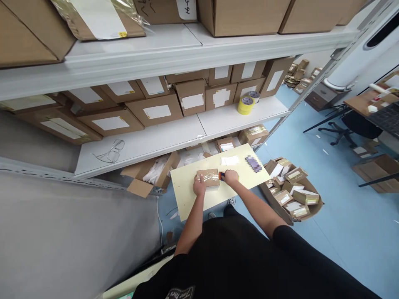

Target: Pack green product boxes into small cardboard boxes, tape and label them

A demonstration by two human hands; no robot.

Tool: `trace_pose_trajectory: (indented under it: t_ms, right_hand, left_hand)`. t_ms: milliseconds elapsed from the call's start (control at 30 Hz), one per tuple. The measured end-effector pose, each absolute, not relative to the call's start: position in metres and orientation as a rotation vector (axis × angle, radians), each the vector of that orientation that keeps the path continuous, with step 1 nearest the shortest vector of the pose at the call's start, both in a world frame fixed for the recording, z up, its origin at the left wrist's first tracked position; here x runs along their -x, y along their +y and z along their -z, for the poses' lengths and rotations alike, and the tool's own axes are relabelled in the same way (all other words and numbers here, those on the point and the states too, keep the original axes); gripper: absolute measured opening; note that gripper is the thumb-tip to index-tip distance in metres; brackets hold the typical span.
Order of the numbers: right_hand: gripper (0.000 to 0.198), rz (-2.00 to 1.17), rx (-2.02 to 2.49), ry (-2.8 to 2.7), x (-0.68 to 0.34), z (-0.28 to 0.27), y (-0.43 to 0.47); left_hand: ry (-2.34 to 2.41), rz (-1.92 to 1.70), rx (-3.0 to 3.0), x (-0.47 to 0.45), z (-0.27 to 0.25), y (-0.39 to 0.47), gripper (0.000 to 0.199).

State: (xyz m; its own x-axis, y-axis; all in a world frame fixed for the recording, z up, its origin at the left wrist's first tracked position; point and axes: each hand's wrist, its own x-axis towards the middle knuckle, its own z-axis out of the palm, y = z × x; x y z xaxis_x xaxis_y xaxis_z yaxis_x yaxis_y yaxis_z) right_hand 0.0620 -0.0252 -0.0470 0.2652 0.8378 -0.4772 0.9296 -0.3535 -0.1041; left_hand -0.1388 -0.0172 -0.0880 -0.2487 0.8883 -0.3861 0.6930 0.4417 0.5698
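Observation:
A small cardboard box (208, 177) with shiny clear tape across its top lies on a pale yellow board (187, 203). My left hand (199, 185) grips the box at its left front edge, fingers closed on it. At the box's right end, my right hand (231, 177) is wrapped round a tape dispenser (222, 176). Orange and blue show on its near end, and a bit of yellow peeks out past my fingers; the rest is hidden. White paper slips (230, 160) lie behind my right hand. A blurred-out purple phone-like object (253, 163) rests farther right on the board.
Shelves (162, 137) with labelled boxes rise ahead, holding glasses (114, 151) and yellow tape rolls (246, 105). An open carton (152, 174) stands left of the board. On the right, a large carton (268, 199) full of small parcels sits on the blue floor.

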Motion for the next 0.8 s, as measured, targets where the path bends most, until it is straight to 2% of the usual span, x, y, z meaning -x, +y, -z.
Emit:
trace_pose_trajectory:
  t_ms: [167,500,600,733,800]
  right_hand:
    - [0.043,0.712,-2.454,1.547,-0.06,0.097,-0.04]
    - [0.032,0.867,-2.554,1.612,-0.16,0.15,-0.072]
    - [0.037,0.903,-2.613,1.516,-0.17,0.153,-0.077]
    - [0.054,0.935,-2.737,1.561,-0.15,0.15,-0.073]
    - [0.056,1.072,-2.827,1.66,-0.125,0.146,-0.067]
  left_hand:
    - [2.054,-0.364,-1.284,0.139,0.085,-0.019,0.061]
    - [2.044,-0.393,-1.274,0.14,0.089,-0.013,0.06]
    - [2.046,-0.407,-1.283,0.14,0.091,-0.012,0.06]
    - [2.041,-0.423,-1.278,0.141,0.092,-0.01,0.061]
    - [2.047,-0.429,-1.28,0.141,0.093,-0.009,0.062]
